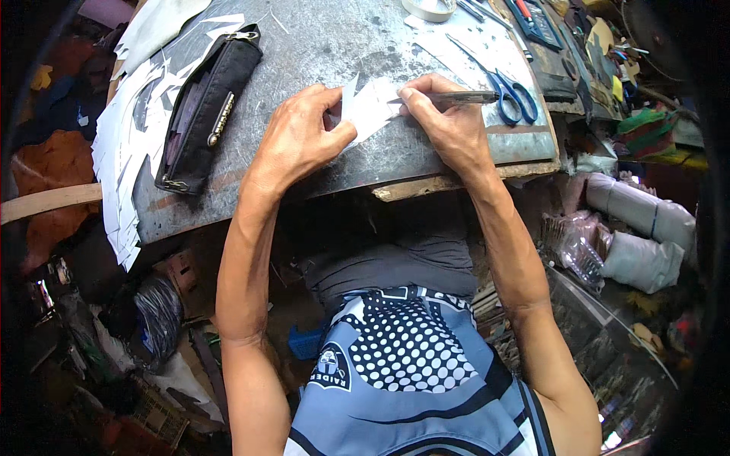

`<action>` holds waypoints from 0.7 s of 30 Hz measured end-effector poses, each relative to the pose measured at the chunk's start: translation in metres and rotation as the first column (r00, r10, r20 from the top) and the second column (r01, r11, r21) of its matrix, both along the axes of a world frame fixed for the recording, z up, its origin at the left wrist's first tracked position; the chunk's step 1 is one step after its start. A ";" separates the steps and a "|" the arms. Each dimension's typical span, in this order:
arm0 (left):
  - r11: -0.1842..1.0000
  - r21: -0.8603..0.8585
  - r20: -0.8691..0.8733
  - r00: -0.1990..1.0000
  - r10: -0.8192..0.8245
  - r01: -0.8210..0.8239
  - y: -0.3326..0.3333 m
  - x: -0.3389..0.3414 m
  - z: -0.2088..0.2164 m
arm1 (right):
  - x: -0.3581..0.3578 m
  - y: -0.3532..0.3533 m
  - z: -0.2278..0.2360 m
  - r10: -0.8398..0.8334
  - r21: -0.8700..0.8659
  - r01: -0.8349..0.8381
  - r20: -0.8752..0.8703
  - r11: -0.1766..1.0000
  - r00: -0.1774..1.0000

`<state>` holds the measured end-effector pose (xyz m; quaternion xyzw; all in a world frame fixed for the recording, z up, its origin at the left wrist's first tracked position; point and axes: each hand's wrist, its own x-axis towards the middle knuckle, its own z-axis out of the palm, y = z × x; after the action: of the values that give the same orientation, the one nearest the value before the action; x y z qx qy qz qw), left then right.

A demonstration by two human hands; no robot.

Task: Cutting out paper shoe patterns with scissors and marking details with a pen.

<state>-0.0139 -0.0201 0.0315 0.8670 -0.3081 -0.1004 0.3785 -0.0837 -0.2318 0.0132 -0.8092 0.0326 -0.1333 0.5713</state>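
Between thumb and fingers my left hand [304, 135] pinches the left edge of a small white piece of paper [371, 108], part of which stands up from the worktable [319, 45]. My right hand [449, 125] is closed around a slim dark pen [464, 97]. Its front end points left over the paper, and whether the tip touches cannot be made out. Blue-handled scissors [513, 97] lie just right of my right hand. A black zippered pouch [209, 114] rests on the table to the left of my left hand.
White paper scraps [122, 167] overhang the table's left edge. A tape roll [430, 7] sits at the far side. Dark folders and tools [547, 61] crowd the far right. Plastic-wrapped rolls [639, 205] are beside the table at right. A wooden strip [418, 186] runs under the near edge.
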 end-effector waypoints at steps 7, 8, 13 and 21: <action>1.000 0.007 -0.016 1.000 0.001 0.000 0.001 0.000 -0.001 | 0.001 0.002 0.000 0.020 0.065 -0.020 -0.014 0.998 1.000; 1.000 0.008 -0.015 1.000 0.001 -0.001 0.001 0.000 -0.001 | 0.002 0.002 0.001 0.041 0.057 -0.041 0.008 0.998 0.999; 1.000 0.011 0.012 1.000 -0.006 0.005 0.000 0.000 0.001 | 0.004 0.003 -0.001 0.083 0.001 -0.083 0.021 0.997 0.996; 0.999 -0.032 0.060 0.998 -0.034 0.036 0.003 0.003 -0.014 | 0.013 0.014 0.000 0.104 0.000 -0.104 0.031 0.995 0.994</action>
<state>-0.0112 -0.0175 0.0177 0.8578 -0.3359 -0.0757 0.3816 -0.0705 -0.2180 0.0130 -0.8071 -0.0182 -0.1156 0.5787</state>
